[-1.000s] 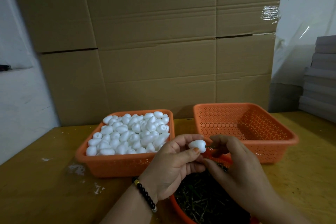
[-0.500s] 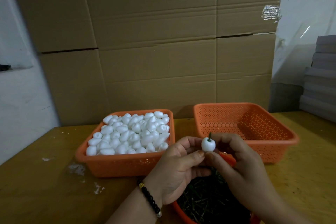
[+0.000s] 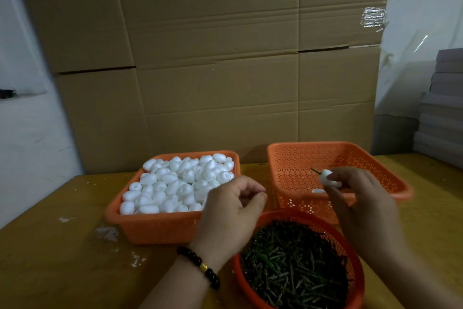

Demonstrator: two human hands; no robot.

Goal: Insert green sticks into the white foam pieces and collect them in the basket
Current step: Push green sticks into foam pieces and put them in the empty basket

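Right hand: the right hand (image 3: pixel 360 198), at the right of centre in the frame, is pinching a white foam piece (image 3: pixel 330 178) between thumb and fingertips, holding it over the near part of the right basket.
Green stick: a green stick (image 3: pixel 316 171) is poking out of the held piece, pointing up and to the left.
Left hand: the left hand (image 3: pixel 230 211) is hanging at centre frame with fingers loosely curled and nothing in its grasp; it is sitting in front of the near right corner of the left basket. A dark beaded bracelet (image 3: pixel 200 266) is circling its wrist.
Right basket: the orange perforated basket (image 3: pixel 283 158) at centre right is holding one small white thing (image 3: pixel 317 191) on its floor, just below the held piece; whether it carries a stick I cannot tell.
Left basket: the orange basket (image 3: pixel 155 228) at centre left is brimming with loose foam pieces (image 3: pixel 180 183).
Round basket: the round orange basket (image 3: pixel 300 216) at lower centre right is holding a heap of green sticks (image 3: pixel 295 268).
Table: the yellow-brown table (image 3: pixel 50 258) is bearing all three baskets, with white crumbs (image 3: pixel 107 233) lying at lower left.
Backdrop: large cardboard boxes (image 3: pixel 213 58) are filling the upper frame; a stack of grey sheets (image 3: pixel 443 108) is standing at the right edge.
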